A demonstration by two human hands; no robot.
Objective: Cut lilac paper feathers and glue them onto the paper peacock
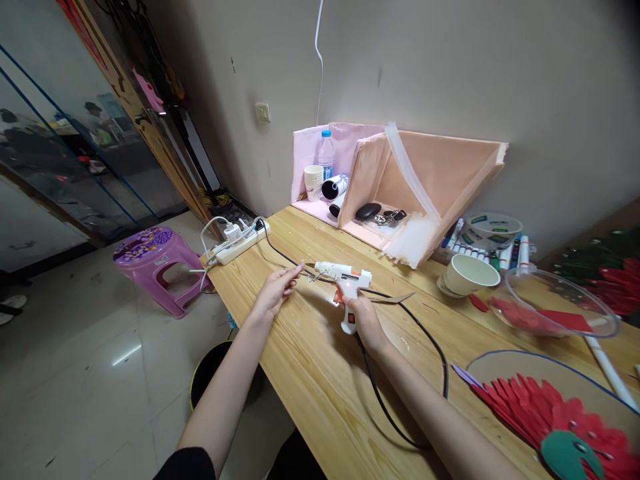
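Observation:
My right hand [364,320] grips the handle of a white hot glue gun [343,273] with an orange trigger, held just above the wooden table [310,360]. Its nozzle points left. My left hand [277,288] is at the nozzle tip, fingers pinched on a small thin piece I cannot make out. The gun's black cord [435,353] loops back across the table toward me. A second stretch of black cord [280,253] runs to a white power strip [240,243] at the table's far left corner.
A pink and peach foam box [440,167] against the wall holds a water bottle, paper cups and small items. To the right are a white cup [470,273], marker pens, a clear plastic bowl [555,307] and red paper petals [550,413]. A purple stool [155,257] and a dark bin [215,380] stand on the floor.

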